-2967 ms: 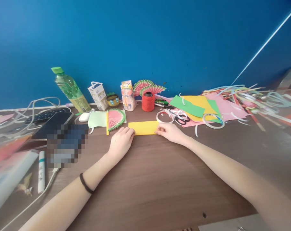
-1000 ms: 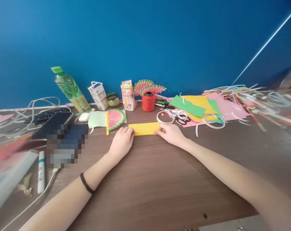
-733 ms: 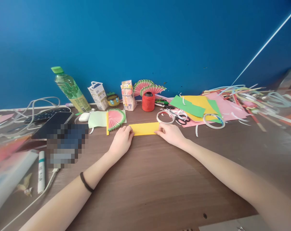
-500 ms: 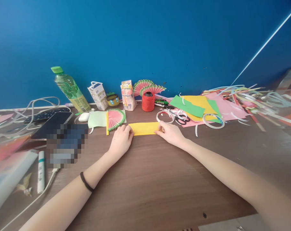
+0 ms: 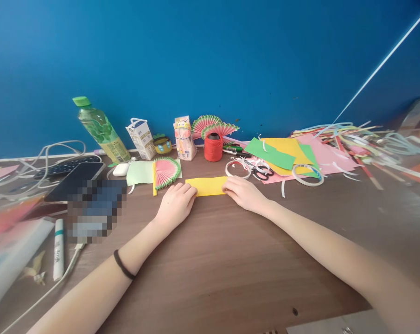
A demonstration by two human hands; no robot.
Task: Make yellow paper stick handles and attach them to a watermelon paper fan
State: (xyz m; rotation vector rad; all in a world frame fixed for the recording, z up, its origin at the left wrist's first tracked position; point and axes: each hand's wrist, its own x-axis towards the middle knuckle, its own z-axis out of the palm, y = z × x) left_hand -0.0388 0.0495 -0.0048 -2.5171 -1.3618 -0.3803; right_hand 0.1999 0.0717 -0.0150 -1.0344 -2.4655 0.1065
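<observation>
A flat strip of yellow paper (image 5: pixel 210 186) lies crosswise on the brown desk between both hands. My left hand (image 5: pixel 177 202) grips its left end, fingers bent over the near corner. At the other end, my right hand (image 5: pixel 245 192) has its fingers closed on the paper, covering the right edge. Just beyond my left hand is a folded pink-and-green paper fan (image 5: pixel 167 172) with a yellow stick, resting on a pale green sheet (image 5: pixel 139 172). Black-handled scissors (image 5: pixel 263 173) and a roll of tape (image 5: pixel 238 170) lie past my right hand.
Along the blue wall stand a green-capped bottle (image 5: pixel 102 132), a milk carton (image 5: pixel 141 139) and a spool of red thread (image 5: pixel 213 148). Green, yellow and pink paper sheets (image 5: pixel 272 155) pile up at the right, with another tape roll (image 5: pixel 308 176). A white marker (image 5: pixel 59 250) and phones sit at left.
My left hand has shifted slightly right along the paper's near edge. The fingers of my right hand have moved a little left over its right end. The strip stays in place.
</observation>
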